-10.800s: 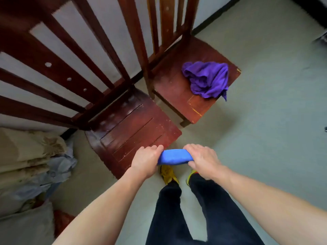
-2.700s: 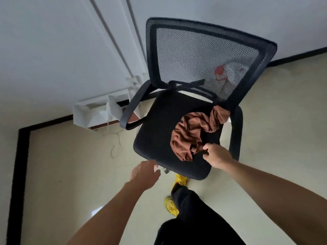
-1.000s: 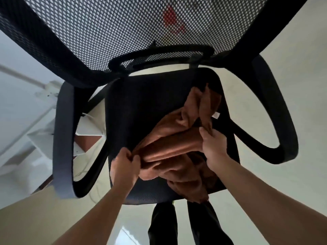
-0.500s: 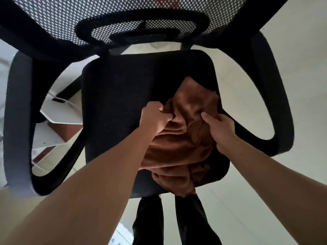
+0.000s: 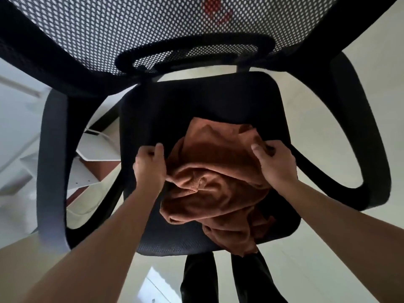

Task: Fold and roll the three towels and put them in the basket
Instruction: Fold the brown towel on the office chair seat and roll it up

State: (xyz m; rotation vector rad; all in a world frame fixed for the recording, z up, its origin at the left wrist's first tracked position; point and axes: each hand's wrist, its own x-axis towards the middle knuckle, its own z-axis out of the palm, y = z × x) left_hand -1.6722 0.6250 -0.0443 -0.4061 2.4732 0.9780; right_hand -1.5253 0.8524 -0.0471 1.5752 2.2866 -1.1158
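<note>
Change: half a second ago both hands sat close together over the middle of the bunched brown towel (image 5: 214, 184). They have now drawn apart to its two sides, and the cloth between them has widened.
Meaning: this looks like the opening-out step. The towel has no fold or roll in it yet, and the basket is not in view.
Towel: it lies crumpled on the right half of the chair seat (image 5: 196, 106). One end hangs over the front edge near the right front corner.
Left hand (image 5: 150, 167): the fingers are curled and grip the towel's left border, about the middle of the seat.
Right hand (image 5: 276, 167): the thumb lies on top and the fingers tuck under a fold, pinching the towel's right border close to the seat's right edge.
Edges: the left armrest (image 5: 51, 171) and the right armrest (image 5: 376, 149) loop out on either side, and the mesh back (image 5: 131, 29) rises behind the seat.
Open room: the back and left part of the seat are bare, so the cloth could probably spread that way. To the right the seat edge and armrest are near, and more cloth may slide off the front edge.
</note>
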